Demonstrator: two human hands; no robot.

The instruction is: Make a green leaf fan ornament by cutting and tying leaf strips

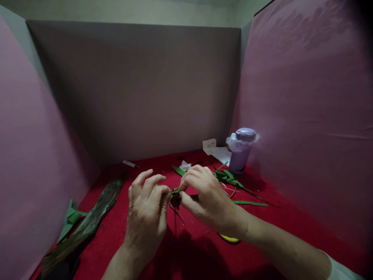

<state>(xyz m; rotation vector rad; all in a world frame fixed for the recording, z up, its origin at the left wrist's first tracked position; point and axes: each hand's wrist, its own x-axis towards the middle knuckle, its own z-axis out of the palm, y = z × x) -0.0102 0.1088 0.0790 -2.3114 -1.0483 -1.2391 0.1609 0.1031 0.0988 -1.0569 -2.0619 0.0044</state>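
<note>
Between my two hands, above the red cloth, is a small dark bundle of folded leaf strips (pixel 175 199) with thin ends hanging down. My left hand (pixel 147 210) pinches its left side between thumb and forefinger, the other fingers raised and bent. From the right, my right hand (pixel 204 194) pinches its upper edge with thumb and fingertips. The fingers cover part of the bundle, so its exact shape is hard to make out. Just behind the right hand lie loose green leaf strips (pixel 229 177), and a flat green strip (pixel 250 203) reaches out to the right.
A purple tumbler (pixel 240 155) wrapped in clear plastic stands back right, near white paper (pixel 220 154) and a folded card (pixel 209 144). Crumpled tissue (pixel 185 165) and a syringe-like tube (pixel 130 164) lie behind. Long leaves (pixel 96 212) and a folded green piece (pixel 71 217) lie left; something yellow (pixel 229 238) is under my right forearm.
</note>
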